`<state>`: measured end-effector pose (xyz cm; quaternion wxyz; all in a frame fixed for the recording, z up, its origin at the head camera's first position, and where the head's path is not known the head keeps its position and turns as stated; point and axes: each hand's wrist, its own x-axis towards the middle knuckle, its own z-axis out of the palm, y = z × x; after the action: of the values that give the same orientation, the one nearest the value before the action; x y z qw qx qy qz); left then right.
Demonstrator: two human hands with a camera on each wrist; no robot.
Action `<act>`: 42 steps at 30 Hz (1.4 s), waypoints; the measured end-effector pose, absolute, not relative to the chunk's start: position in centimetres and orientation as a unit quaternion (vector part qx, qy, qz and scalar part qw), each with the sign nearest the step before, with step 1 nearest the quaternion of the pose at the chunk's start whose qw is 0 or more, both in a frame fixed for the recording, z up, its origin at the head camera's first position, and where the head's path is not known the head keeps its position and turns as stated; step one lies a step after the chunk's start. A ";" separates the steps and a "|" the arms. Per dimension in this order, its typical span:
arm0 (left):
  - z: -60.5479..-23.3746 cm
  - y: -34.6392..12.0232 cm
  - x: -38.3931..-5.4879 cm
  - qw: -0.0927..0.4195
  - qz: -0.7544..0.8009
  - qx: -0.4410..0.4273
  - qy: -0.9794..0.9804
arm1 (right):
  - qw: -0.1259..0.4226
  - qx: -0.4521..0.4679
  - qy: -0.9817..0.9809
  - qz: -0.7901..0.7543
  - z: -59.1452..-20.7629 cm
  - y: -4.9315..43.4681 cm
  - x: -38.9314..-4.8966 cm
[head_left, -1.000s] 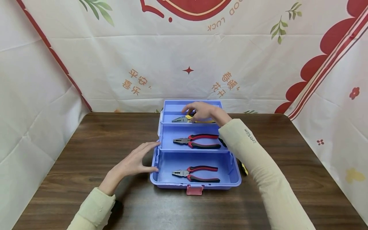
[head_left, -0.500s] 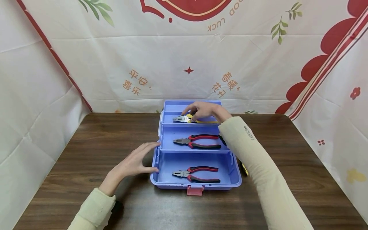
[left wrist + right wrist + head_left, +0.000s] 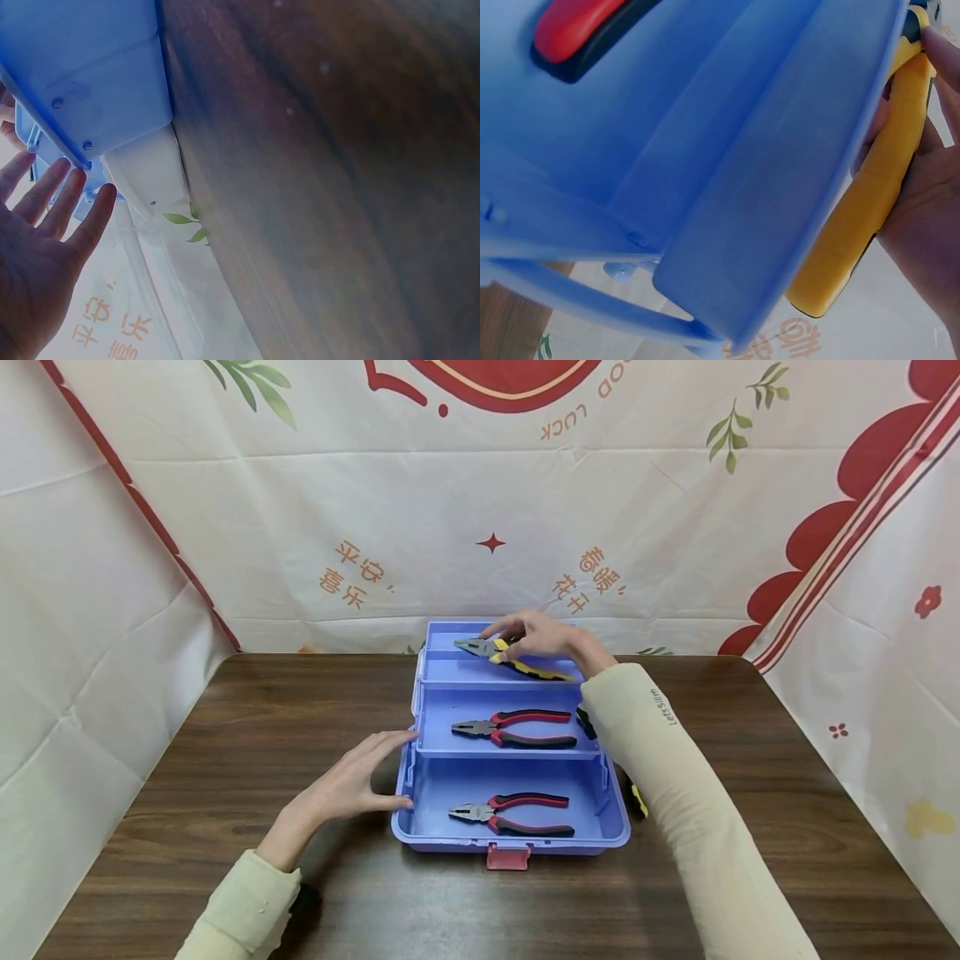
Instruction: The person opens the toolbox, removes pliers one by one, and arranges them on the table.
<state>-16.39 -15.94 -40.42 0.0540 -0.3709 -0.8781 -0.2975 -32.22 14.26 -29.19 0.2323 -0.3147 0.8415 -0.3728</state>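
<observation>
A blue toolbox with stepped trays stands unfolded on the table. Above its top tray my right hand pinches yellow-and-black pliers near the pivot, their grey nose pointing left. In the right wrist view a yellow handle slants past the tray's rim beside the palm. My left hand rests at the toolbox's left side, fingers straight and thumb at the lower rim; its spread fingers also show in the left wrist view. Red-and-black pliers lie in the middle tray, and a second red-and-black pair lies in the bottom.
A pink latch hangs at the toolbox's front. Something yellow and black lies on the table right of the box, partly hidden by my right sleeve. A printed white cloth hangs behind the brown table.
My right hand has lifted the yellow-and-black pliers up off the top tray, moving up and slightly right. The left hand and the red-and-black pliers have stayed in place.
</observation>
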 end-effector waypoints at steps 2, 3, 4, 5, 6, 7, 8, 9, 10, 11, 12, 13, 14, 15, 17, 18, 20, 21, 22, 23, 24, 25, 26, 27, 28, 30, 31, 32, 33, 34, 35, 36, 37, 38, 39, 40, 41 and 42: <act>-40.4 -15.9 -16.4 0.055 -0.298 -0.371 -0.878 | 0.214 -0.306 0.842 -0.389 -29.0 14.5 -32.3; -40.4 -15.9 -16.4 0.056 -0.297 -0.372 -0.878 | 0.205 -0.301 0.842 -0.399 -28.9 14.5 -32.3; -40.4 -15.9 -16.4 0.056 -0.297 -0.373 -0.877 | 0.195 -0.296 0.842 -0.406 -28.8 14.6 -32.4; -40.4 -15.9 -16.4 0.057 -0.297 -0.372 -0.877 | 0.183 -0.291 0.845 -0.410 -28.7 14.7 -32.4; -40.4 -15.9 -16.4 0.057 -0.296 -0.373 -0.878 | 0.175 -0.286 0.845 -0.418 -28.6 14.8 -32.4; -40.3 -15.9 -16.4 0.057 -0.296 -0.373 -0.878 | 0.166 -0.281 0.843 -0.427 -28.5 14.9 -32.3; -40.3 -15.9 -16.3 0.055 -0.296 -0.372 -0.878 | 0.159 -0.276 0.843 -0.434 -28.5 15.0 -32.3; -40.3 -15.8 -16.3 0.055 -0.296 -0.371 -0.878 | 0.153 -0.270 0.842 -0.441 -28.5 15.1 -32.3; -40.3 -15.8 -16.3 0.053 -0.296 -0.371 -0.879 | 0.146 -0.262 0.842 -0.448 -28.4 15.3 -32.2; -40.3 -15.8 -16.2 0.052 -0.297 -0.370 -0.879 | 0.142 -0.254 0.840 -0.458 -28.4 15.4 -32.1; -40.3 -15.8 -16.2 0.051 -0.298 -0.370 -0.879 | 0.140 -0.246 0.837 -0.469 -28.3 15.6 -32.1; -40.3 -15.8 -16.2 0.051 -0.299 -0.369 -0.878 | 0.137 -0.239 0.834 -0.478 -28.3 15.7 -32.0; -40.3 -15.8 -16.2 0.051 -0.299 -0.369 -0.878 | 0.133 -0.229 0.834 -0.484 -28.3 15.9 -31.9; -40.3 -15.8 -16.2 0.051 -0.299 -0.370 -0.878 | 0.130 -0.219 0.831 -0.494 -28.2 16.1 -31.9; -40.3 -15.8 -16.2 0.052 -0.298 -0.370 -0.878 | 0.126 -0.201 0.827 -0.510 -28.1 16.5 -31.8; -40.3 -15.8 -16.2 0.052 -0.298 -0.370 -0.879 | 0.122 -0.192 0.829 -0.510 -28.0 16.7 -31.7; -40.3 -15.8 -16.2 0.052 -0.297 -0.369 -0.879 | 0.114 -0.177 0.831 -0.515 -27.8 17.2 -31.7; -40.3 -15.8 -16.2 0.052 -0.297 -0.368 -0.880 | 0.110 -0.171 0.829 -0.521 -27.7 17.4 -31.7; -40.3 -15.8 -16.2 0.051 -0.298 -0.368 -0.880 | 0.105 -0.165 0.830 -0.522 -27.6 17.7 -31.6; -40.3 -15.9 -16.2 0.051 -0.298 -0.368 -0.879 | 0.099 -0.161 0.830 -0.525 -27.5 18.0 -31.6; -40.3 -15.9 -16.2 0.052 -0.297 -0.368 -0.880 | 0.092 -0.156 0.829 -0.529 -27.4 18.2 -31.5; -40.3 -15.8 -16.2 0.053 -0.297 -0.368 -0.879 | 0.088 -0.152 0.825 -0.537 -27.3 18.5 -31.5; -40.3 -15.8 -16.2 0.054 -0.297 -0.369 -0.879 | 0.083 -0.148 0.821 -0.546 -27.2 18.8 -31.5; -40.3 -15.8 -16.2 0.055 -0.299 -0.370 -0.878 | 0.075 -0.142 0.819 -0.550 -27.1 19.0 -31.5; -40.3 -15.8 -16.2 0.056 -0.300 -0.371 -0.877 | 0.070 -0.136 0.818 -0.554 -27.0 19.2 -31.5; -40.2 -15.8 -16.2 0.059 -0.300 -0.371 -0.877 | 0.061 -0.124 0.811 -0.569 -26.9 19.7 -31.5; -40.2 -15.8 -16.2 0.059 -0.301 -0.371 -0.876 | 0.058 -0.118 0.808 -0.574 -26.8 19.9 -31.5; -40.2 -15.8 -16.2 0.060 -0.301 -0.372 -0.876 | 0.055 -0.112 0.807 -0.577 -26.8 20.1 -31.4; -40.2 -15.8 -16.3 0.061 -0.300 -0.372 -0.876 | 0.051 -0.105 0.806 -0.580 -26.8 20.4 -31.4; -40.2 -15.8 -16.2 0.061 -0.300 -0.373 -0.876 | 0.048 -0.099 0.805 -0.583 -26.7 20.6 -31.3; -40.3 -15.8 -16.2 0.061 -0.299 -0.374 -0.876 | 0.046 -0.091 0.803 -0.588 -26.7 20.9 -31.2; -40.3 -15.8 -16.2 0.062 -0.299 -0.375 -0.875 | 0.045 -0.082 0.800 -0.592 -26.7 21.1 -31.1; -40.3 -15.8 -16.3 0.063 -0.298 -0.376 -0.875 | 0.042 -0.071 0.799 -0.595 -26.7 21.4 -31.0; -40.3 -15.8 -16.3 0.063 -0.298 -0.377 -0.875 | 0.039 -0.061 0.795 -0.602 -26.7 21.7 -30.9; -40.3 -15.8 -16.3 0.064 -0.298 -0.378 -0.874 | 0.037 -0.052 0.790 -0.610 -26.7 22.0 -30.8; -40.3 -15.8 -16.3 0.065 -0.297 -0.379 -0.874 | 0.033 -0.038 0.787 -0.615 -26.7 22.3 -30.7; -40.4 -15.8 -16.3 0.065 -0.297 -0.379 -0.874 | 0.031 -0.025 0.784 -0.620 -26.8 22.7 -30.6; -40.4 -15.8 -16.3 0.065 -0.296 -0.379 -0.874 | 0.028 -0.015 0.781 -0.623 -26.9 23.1 -30.5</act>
<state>-16.31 -15.84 -40.39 0.0648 -0.3788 -0.8744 -0.2963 -30.51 23.06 -26.89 0.0279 -0.0145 0.7815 -0.6231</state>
